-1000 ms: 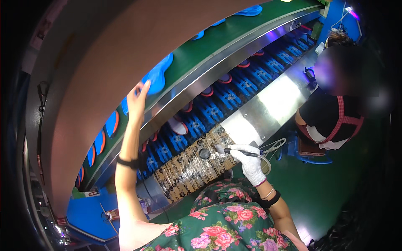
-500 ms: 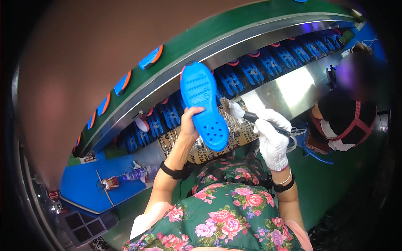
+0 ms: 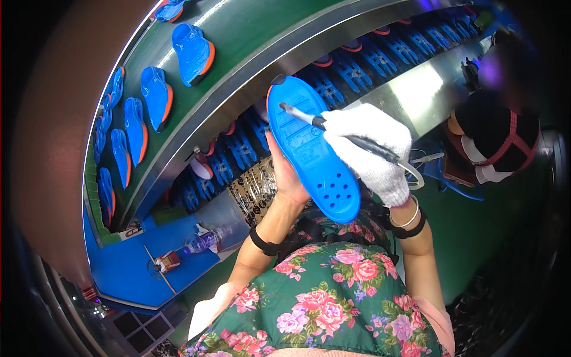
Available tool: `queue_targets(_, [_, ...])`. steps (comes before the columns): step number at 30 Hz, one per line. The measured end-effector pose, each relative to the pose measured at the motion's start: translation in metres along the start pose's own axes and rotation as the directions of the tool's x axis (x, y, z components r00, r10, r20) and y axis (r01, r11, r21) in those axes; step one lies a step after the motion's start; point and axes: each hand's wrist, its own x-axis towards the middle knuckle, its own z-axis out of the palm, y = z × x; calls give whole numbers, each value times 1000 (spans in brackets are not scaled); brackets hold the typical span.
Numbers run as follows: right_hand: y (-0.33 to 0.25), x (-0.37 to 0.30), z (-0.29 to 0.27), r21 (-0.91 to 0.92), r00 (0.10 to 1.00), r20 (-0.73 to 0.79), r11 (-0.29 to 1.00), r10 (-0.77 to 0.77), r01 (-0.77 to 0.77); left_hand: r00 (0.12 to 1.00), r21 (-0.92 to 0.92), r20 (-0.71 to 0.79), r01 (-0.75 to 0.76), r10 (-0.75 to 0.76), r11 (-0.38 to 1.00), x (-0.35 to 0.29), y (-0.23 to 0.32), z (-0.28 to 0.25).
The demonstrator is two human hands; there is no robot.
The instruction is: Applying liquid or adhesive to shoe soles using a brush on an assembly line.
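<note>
My bare left hand (image 3: 284, 172) holds a blue shoe sole (image 3: 312, 152) from its left side and beneath. The sole is tilted, with moulded ribs toward its far end and several small round holes near its close end. A dark piece sticks out at its far tip. My right hand (image 3: 375, 149), in a white knitted glove, is closed around a brush (image 3: 312, 119) with a dark handle. The bristle tip lies over the ribbed part of the sole; whether it touches I cannot tell. A pale tube (image 3: 411, 175) shows by the handle's rear end.
A curved green conveyor (image 3: 238, 35) carries several blue soles (image 3: 157, 98) with orange edges. Below it hang rows of blue holders (image 3: 380, 62). A taped cardboard-covered surface (image 3: 253, 190) is under my left arm. A blue table (image 3: 128, 268) stands left, with a bottle (image 3: 202, 243). Another person (image 3: 491, 137) sits right.
The brush has moved left from beside the sole to over its ribbed part. The sole has shifted slightly right, and my left hand is more beneath it. More conveyor soles show.
</note>
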Motion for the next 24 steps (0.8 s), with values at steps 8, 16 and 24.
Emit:
queue_targets(8, [-11, 8, 7, -328, 959, 77, 901, -274, 284, 955, 579, -178, -92, 236, 810, 6, -25, 7])
queue_targets(16, [0, -12, 13, -62, 998, -17, 996, -64, 63, 939, 514, -284, -23, 195, 858, -4, -14, -3])
queue_targets(24, [10, -15, 15, -39, 993, 23, 992, -119, 120, 953, 609, -227, -23, 201, 793, -7, 1, -13])
